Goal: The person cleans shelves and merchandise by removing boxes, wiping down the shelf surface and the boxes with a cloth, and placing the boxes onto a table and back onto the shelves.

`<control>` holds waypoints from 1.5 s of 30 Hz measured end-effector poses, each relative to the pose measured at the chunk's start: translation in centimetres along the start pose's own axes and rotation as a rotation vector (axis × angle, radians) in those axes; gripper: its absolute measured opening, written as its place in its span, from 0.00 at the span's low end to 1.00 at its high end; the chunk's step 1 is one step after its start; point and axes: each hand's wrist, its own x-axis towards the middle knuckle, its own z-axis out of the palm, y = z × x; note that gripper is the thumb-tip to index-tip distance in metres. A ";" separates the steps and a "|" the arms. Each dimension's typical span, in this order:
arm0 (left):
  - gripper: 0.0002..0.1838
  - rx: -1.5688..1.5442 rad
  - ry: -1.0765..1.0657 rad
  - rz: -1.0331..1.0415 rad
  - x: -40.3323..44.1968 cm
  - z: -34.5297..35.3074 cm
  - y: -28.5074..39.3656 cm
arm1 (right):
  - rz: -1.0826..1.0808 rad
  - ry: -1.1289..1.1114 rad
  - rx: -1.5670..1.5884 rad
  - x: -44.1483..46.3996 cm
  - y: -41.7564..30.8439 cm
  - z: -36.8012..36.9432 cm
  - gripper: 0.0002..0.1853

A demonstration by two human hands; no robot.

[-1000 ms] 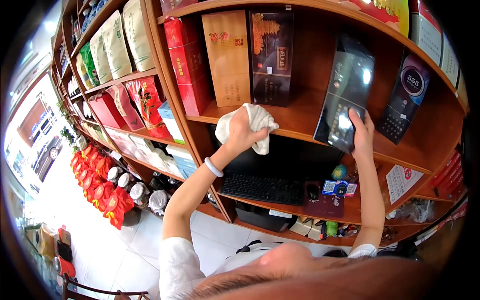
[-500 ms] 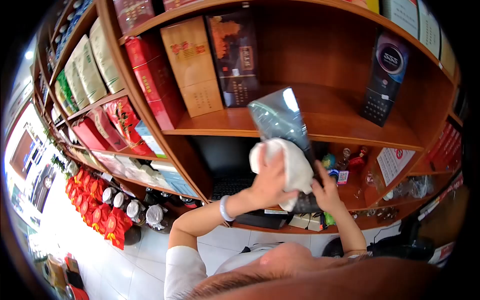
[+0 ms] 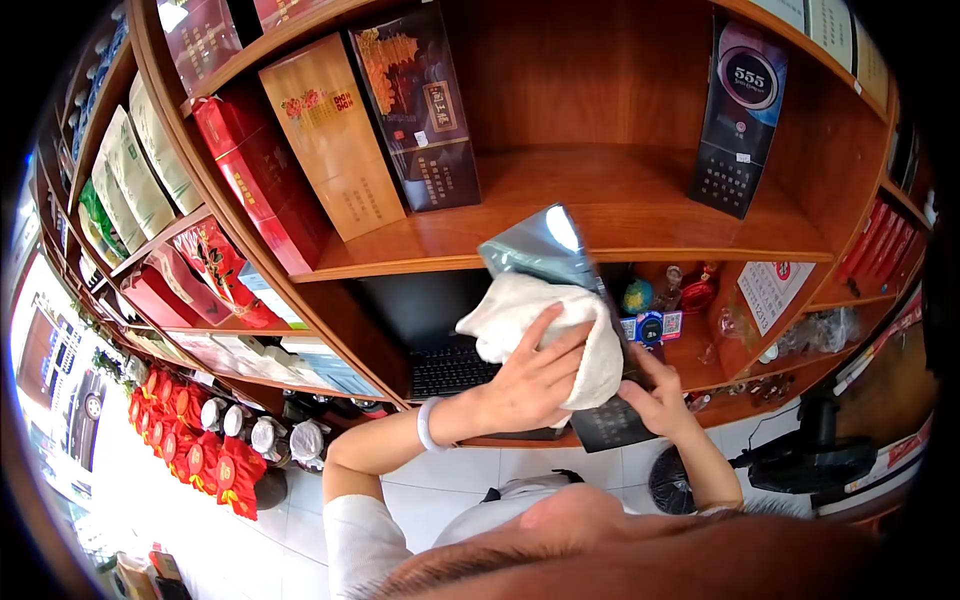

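A glossy dark carton [image 3: 537, 250], possibly a cigarette carton, is held tilted in front of the shelves. My right hand [image 3: 656, 396] grips its right edge near the lower end, thumb on the front face. With a bangle on its wrist, my left hand [image 3: 540, 376] holds a white cloth [image 3: 503, 305] against the carton's front. The cloth is bunched under my fingers and covers the carton's middle, while its loose end hangs out to the left.
On the wooden shelf [image 3: 600, 225] stand a red carton [image 3: 262, 185], a gold carton [image 3: 335, 140], a dark brown carton [image 3: 420, 110] and a 555 carton [image 3: 738, 120]. Below are a keyboard [image 3: 455, 372] and small bottles [image 3: 700, 285]. Jars with red cloth [image 3: 190, 440] line the floor at left.
The carton and cloth sit a little lower, and the cloth's loose end now spreads further left. My left hand has slid down the carton slightly. The view has shifted a little.
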 end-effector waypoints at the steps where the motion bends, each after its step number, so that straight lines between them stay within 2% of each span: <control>1: 0.27 -0.023 0.074 -0.070 0.1 0.1 -0.7 | -0.021 0.050 0.028 -0.1 -0.2 -0.6 0.26; 2: 0.25 -0.047 0.147 -0.137 0.1 0.0 -1.8 | -0.042 0.103 0.056 -0.4 -0.2 -1.4 0.26; 3: 0.26 0.034 0.172 -0.037 1.8 -1.8 -3.3 | -0.096 0.197 0.001 -0.7 -0.1 -2.1 0.25; 4: 0.28 -0.047 0.310 -0.161 3.2 -2.5 -4.2 | -0.091 0.247 0.015 -0.8 -0.7 -2.8 0.24; 6: 0.30 0.094 0.276 -0.290 5.9 -3.1 -7.9 | -0.079 0.433 -0.017 -1.8 0.6 -4.1 0.24; 7: 0.31 0.164 0.256 -0.335 7.0 -2.6 -9.9 | -0.066 0.442 0.033 -2.1 0.2 -4.7 0.25; 8: 0.33 0.161 0.180 -0.450 7.6 -1.2 -12.1 | -0.070 0.446 0.024 -2.5 0.3 -5.1 0.25; 9: 0.34 0.304 0.066 -0.575 7.7 0.9 -14.3 | -0.059 0.480 0.043 -3.2 0.5 -5.4 0.25; 11: 0.41 0.151 -0.401 -0.903 9.4 2.4 -17.1 | -0.050 0.510 0.061 -4.6 0.6 -6.0 0.25; 12: 0.44 0.052 -0.534 -0.983 10.7 2.7 -18.9 | -0.066 0.509 0.042 -5.1 0.4 -6.3 0.26; 16: 0.48 0.007 -0.568 -1.022 12.2 6.2 -26.2 | -0.030 0.473 -0.032 -7.4 -0.8 -7.5 0.27; 17: 0.49 0.106 -0.659 -1.119 12.6 7.7 -28.9 | -0.031 0.456 -0.064 -8.0 -0.9 -7.9 0.27; 18: 0.49 0.109 -0.655 -1.101 12.5 8.6 -30.2 | -0.036 0.440 -0.097 -8.5 -0.9 -8.2 0.27; 20: 0.49 0.195 -0.588 -1.210 13.3 9.0 -31.8 | -0.074 0.505 -0.085 -8.9 -1.2 -8.0 0.28; 21: 0.48 0.237 -0.631 -1.234 14.3 8.9 -31.3 | -0.070 0.534 -0.036 -9.0 -1.7 -8.0 0.28; 22: 0.53 0.213 -0.613 -1.130 15.1 7.5 -29.4 | -0.065 0.556 0.012 -9.1 -2.0 -8.2 0.28; 24: 0.47 0.235 -0.606 -1.183 15.3 9.1 -31.1 | -0.062 0.543 0.033 -9.2 -2.2 -8.7 0.28; 29: 0.47 0.156 -0.628 -1.070 14.3 9.3 -30.0 | -0.078 0.581 -0.004 -7.3 -2.0 -9.6 0.29; 32: 0.47 0.066 -0.610 -0.855 13.5 7.6 -24.5 | -0.046 0.494 0.110 -3.5 -3.8 -10.2 0.29; 34: 0.46 0.055 -0.640 -0.854 13.5 5.2 -18.3 | 0.001 0.412 0.182 -0.4 -4.2 -10.8 0.26; 36: 0.45 0.068 -0.546 -0.666 11.7 3.9 -14.8 | 0.087 0.325 0.251 2.9 -5.4 -10.7 0.24; 38: 0.37 0.038 -0.534 -0.563 9.8 2.4 -12.9 | 0.108 0.304 0.256 6.1 -5.4 -10.4 0.24; 40: 0.34 0.033 -0.453 -0.475 7.5 1.3 -12.6 | 0.110 0.278 0.246 8.6 -5.6 -9.7 0.23; 42: 0.35 0.045 -0.449 -0.538 6.2 -0.7 -11.8 | 0.038 0.253 0.315 10.2 -5.3 -9.0 0.21; 45: 0.37 0.087 -0.486 -0.644 5.6 -2.8 -11.5 | 0.040 0.238 0.318 10.2 -4.7 -8.6 0.21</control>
